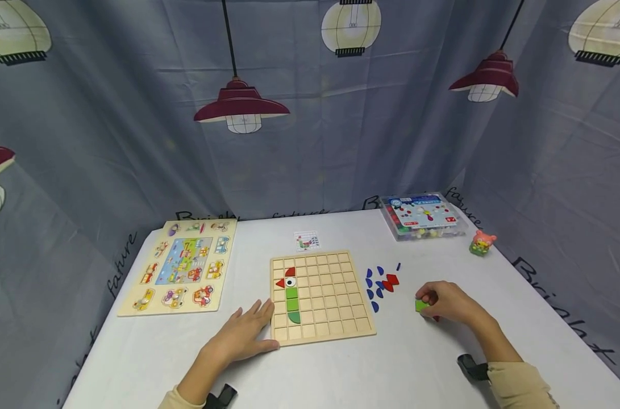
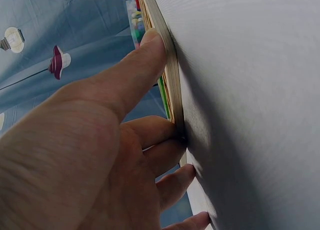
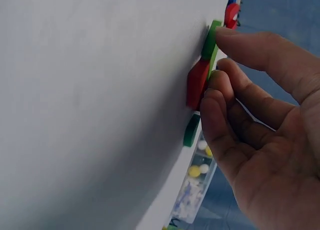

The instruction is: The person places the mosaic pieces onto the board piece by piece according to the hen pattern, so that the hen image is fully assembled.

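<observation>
Your left hand (image 1: 240, 336), fingers spread, touches the left edge of the board (image 1: 330, 298); your right hand (image 1: 450, 302), right of the board, pinches a green block (image 1: 421, 305). Careless lifting could drag the neighbouring red piece (image 3: 196, 85).

Curtained-off tabletop play area, lamp-printed blue-grey curtains (image 1: 310, 165), white table (image 1: 350, 375), picture puzzle (image 1: 184, 261), grid board (image 1: 330, 301), toy figure (image 1: 481, 243)

A person in matching beige sleeves — left sleeve (image 1: 178, 401) and right sleeve (image 1: 518, 385) — wears a black device at each wrist: a blocky left mount (image 1: 223, 397) and a more rounded right mount (image 1: 472, 368). Left hand (image 1: 242, 335) and right hand (image 1: 446, 302) are bare.
</observation>
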`<state>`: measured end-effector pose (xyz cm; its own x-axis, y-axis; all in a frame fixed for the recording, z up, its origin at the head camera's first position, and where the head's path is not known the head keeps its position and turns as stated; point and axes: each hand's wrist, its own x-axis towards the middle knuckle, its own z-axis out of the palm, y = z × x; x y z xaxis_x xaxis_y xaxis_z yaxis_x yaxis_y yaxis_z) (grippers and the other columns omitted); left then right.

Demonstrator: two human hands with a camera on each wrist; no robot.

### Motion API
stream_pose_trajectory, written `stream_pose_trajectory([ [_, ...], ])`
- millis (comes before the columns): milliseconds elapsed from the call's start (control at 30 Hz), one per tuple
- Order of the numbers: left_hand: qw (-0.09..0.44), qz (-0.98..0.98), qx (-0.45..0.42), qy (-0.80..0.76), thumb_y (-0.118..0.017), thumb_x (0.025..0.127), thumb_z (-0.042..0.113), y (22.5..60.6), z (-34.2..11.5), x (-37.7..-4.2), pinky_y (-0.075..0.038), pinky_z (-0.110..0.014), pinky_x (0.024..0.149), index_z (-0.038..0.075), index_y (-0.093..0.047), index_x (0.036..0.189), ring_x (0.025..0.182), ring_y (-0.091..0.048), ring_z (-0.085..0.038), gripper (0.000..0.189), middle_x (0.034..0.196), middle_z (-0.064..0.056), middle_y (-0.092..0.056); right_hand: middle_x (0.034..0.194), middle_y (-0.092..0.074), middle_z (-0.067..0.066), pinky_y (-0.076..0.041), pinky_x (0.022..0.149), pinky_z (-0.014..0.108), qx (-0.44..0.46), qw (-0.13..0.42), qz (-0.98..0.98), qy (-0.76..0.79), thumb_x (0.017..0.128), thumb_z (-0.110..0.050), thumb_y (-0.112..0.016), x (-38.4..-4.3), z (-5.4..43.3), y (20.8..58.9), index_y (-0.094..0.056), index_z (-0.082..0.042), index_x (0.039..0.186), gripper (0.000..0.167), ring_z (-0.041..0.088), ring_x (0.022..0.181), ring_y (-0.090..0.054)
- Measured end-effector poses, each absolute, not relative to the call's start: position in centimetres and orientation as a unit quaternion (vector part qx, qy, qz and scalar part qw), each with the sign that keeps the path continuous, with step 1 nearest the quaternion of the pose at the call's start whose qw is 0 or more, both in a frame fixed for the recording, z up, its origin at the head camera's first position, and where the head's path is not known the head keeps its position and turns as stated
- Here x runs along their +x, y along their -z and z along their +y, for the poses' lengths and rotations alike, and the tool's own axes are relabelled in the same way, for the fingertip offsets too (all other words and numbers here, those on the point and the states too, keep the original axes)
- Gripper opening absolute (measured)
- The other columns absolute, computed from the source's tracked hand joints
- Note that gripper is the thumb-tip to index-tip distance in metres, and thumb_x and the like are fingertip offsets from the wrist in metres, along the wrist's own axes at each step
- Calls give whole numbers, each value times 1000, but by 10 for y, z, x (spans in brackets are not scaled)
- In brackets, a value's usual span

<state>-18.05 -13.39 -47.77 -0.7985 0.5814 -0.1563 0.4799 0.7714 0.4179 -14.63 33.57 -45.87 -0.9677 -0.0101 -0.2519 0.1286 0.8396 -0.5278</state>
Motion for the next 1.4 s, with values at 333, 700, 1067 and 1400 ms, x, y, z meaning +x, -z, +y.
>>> stream_pose_trajectory([
  [333, 139, 933, 291, -161, -67, 84, 53, 477, -134, -182, -24, -62, 116, 3, -39, 148, 146, -31, -36, 86, 156, -12, -37, 84, -59, 4, -45, 60, 21, 23, 130, 951, 278, 71, -13, -83, -143, 341, 456, -66, 0, 100, 36, 17, 79, -51],
  [700, 141, 930, 294, -167, -68, 85, 52, 476, -135, -183, -23, -63, 116, 3, -39, 148, 146, -31, -36, 86, 156, -12, -37, 81, -57, 3, -42, 59, 22, 25, 127, 955, 266, 72, -15, -84, -141, 341, 455, -66, -3, 94, 31, 16, 78, -50],
  [1067, 145, 933, 287, -162, -67, 85, 52, 474, -134, -182, -23, -62, 117, 3, -37, 149, 147, -29, -36, 86, 157, -12, -36, 81, -58, 2, -44, 59, 22, 34, 127, 958, 255, 73, -16, -83, -143, 342, 457, -67, -3, 95, 31, 16, 78, -51],
  [1400, 141, 934, 287, -158, -68, 84, 53, 476, -134, -183, -24, -62, 117, 3, -38, 148, 147, -30, -36, 87, 156, -12, -37, 81, -60, 2, -45, 58, 21, 33, 126, 957, 260, 74, -15, -82, -141, 340, 456, -67, -1, 95, 29, 16, 77, -53],
])
